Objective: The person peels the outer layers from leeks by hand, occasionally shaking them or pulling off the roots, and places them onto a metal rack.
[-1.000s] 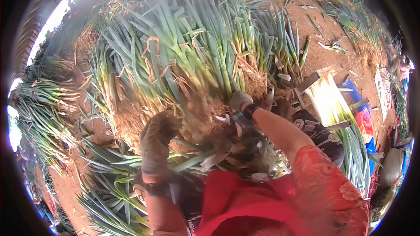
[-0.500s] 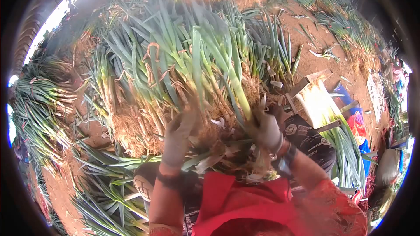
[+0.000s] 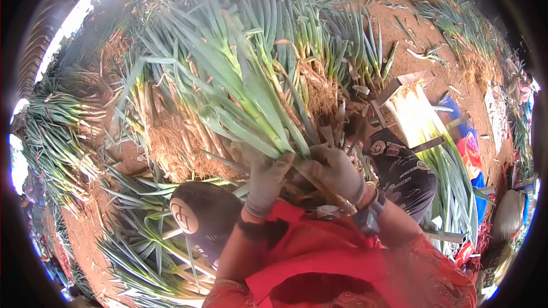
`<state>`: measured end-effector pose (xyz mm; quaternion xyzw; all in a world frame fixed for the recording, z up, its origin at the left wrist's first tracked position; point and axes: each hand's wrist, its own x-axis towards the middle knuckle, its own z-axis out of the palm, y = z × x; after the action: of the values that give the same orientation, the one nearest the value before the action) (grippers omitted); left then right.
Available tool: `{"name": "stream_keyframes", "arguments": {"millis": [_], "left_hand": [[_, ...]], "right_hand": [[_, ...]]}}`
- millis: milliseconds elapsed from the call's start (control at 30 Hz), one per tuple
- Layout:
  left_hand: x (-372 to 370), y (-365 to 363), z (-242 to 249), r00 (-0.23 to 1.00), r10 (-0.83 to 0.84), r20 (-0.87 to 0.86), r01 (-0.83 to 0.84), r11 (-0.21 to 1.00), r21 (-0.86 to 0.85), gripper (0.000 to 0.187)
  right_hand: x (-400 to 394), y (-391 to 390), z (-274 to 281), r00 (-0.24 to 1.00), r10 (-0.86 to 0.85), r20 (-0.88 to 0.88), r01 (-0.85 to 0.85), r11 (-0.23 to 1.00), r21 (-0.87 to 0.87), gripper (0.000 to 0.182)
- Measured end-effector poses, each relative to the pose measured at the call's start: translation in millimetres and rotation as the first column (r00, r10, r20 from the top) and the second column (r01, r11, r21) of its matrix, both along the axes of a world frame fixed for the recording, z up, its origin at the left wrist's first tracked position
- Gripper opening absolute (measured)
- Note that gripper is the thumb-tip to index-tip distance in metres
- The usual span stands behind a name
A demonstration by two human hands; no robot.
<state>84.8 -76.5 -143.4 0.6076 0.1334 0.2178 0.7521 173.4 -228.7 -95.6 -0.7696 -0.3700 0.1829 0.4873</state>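
Observation:
In front of my lap, both gloved hands are closed on a leek [image 3: 260,117], its green leaves fanning away from me and to the left. My left hand [image 3: 266,183] grips it where the leaves join the stalk. Close beside it, my right hand [image 3: 338,175] has its fingers wrapped round the stalk, whose lower end points back toward my red apron [image 3: 319,245]. Just beyond stand bunched leeks [image 3: 182,142] with tangled brown roots. Dry peeled husks lie below my hands, partly hidden by them.
To my right, a wooden frame [image 3: 399,88] holds a stack of white-stalked leeks [image 3: 414,120]. More leeks [image 3: 145,251] lie by my left knee [image 3: 200,217]. Piles of leeks [image 3: 57,131] lie farther left, on brown soil [image 3: 83,239].
My left hand has come right and closed on the leek beside my right hand. The leek has been drawn toward me, its leaves now leaning left.

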Motion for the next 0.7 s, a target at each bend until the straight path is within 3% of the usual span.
{"name": "stream_keyframes", "arguments": {"millis": [33, 67, 100, 167, 233, 300, 333, 400, 500, 567, 633, 667, 700], "left_hand": [[-4.5, -3.1, -1.6, 1.0, -0.011, 0.01, 0.011, 1.0, 0.001, 0.028], [-9.4, -4.0, -0.2, 1.0, -0.003, 0.004, 0.003, 0.995, -0.103, 0.03], [-12.1, -4.0, 2.3, 1.0, 0.009, 0.001, -0.009, 0.978, -0.206, 0.031], [-19.1, 4.3, -3.6, 0.996, -0.081, 0.049, 0.088, 0.982, -0.168, 0.032], [-19.5, 0.8, 7.1, 0.984, -0.122, 0.127, 0.151, 0.954, -0.26, 0.036], [-20.5, 4.7, 5.7, 0.972, -0.201, 0.122, 0.22, 0.962, -0.165, 0.041], [-21.2, 6.3, 4.5, 0.964, -0.239, 0.118, 0.252, 0.961, -0.116, 0.044], [-23.3, 6.6, -5.7, 0.945, -0.296, 0.138, 0.32, 0.923, -0.212, 0.045], [-24.8, -1.6, 0.5, 0.955, -0.27, 0.126, 0.296, 0.91, -0.291, 0.045], [-25.0, -3.5, 6.5, 0.964, -0.245, 0.103, 0.265, 0.912, -0.314, 0.043], [-26.8, -1.9, 7.9, 0.964, -0.255, 0.075, 0.265, 0.903, -0.337, 0.04], [-26.6, -1.4, 9.3, 0.97, -0.241, 0.024, 0.237, 0.928, -0.289, 0.038], [-25.9, -0.8, 10.4, 0.975, -0.221, -0.025, 0.209, 0.949, -0.237, 0.037]], "right_hand": [[2.2, 2.1, 1.1, 1.0, -0.015, -0.027, 0.011, 0.991, -0.137, 0.027], [9.0, 2.3, -16.0, 0.999, 0.028, 0.033, -0.025, 0.994, -0.102, 0.028], [7.3, 4.4, -12.1, 0.972, -0.04, -0.23, 0.022, 0.997, -0.079, 0.027], [0.8, 7.9, 0.2, 0.71, -0.147, -0.689, 0.123, 0.989, -0.083, 0.026], [0.3, 4.6, -13.9, 0.545, -0.114, -0.83, 0.158, 0.987, -0.031, 0.025], [-3.2, 1.7, -21.2, 0.449, -0.114, -0.886, 0.156, 0.987, -0.048, 0.026], [-1.1, -6.3, -33.6, 0.591, -0.101, -0.8, 0.023, 0.994, -0.109, 0.027], [10.8, -35.4, -69.6, 0.813, 0.002, -0.582, -0.205, 0.937, -0.284, 0.028], [24.0, -64.0, -92.2, 0.95, 0.155, -0.272, -0.285, 0.787, -0.548, 0.033], [27.5, -75.2, -91.8, 0.976, 0.218, -0.014, -0.154, 0.639, -0.753, 0.037], [24.3, -76.5, -77.8, 0.919, 0.329, 0.215, 0.036, 0.474, -0.88, 0.041], [25.0, -67.3, -65.0, 0.9, 0.377, 0.218, 0.084, 0.34, -0.937, 0.038], [24.8, -62.3, -49.4, 0.943, 0.249, 0.222, 0.058, 0.534, -0.843, 0.038]]}}
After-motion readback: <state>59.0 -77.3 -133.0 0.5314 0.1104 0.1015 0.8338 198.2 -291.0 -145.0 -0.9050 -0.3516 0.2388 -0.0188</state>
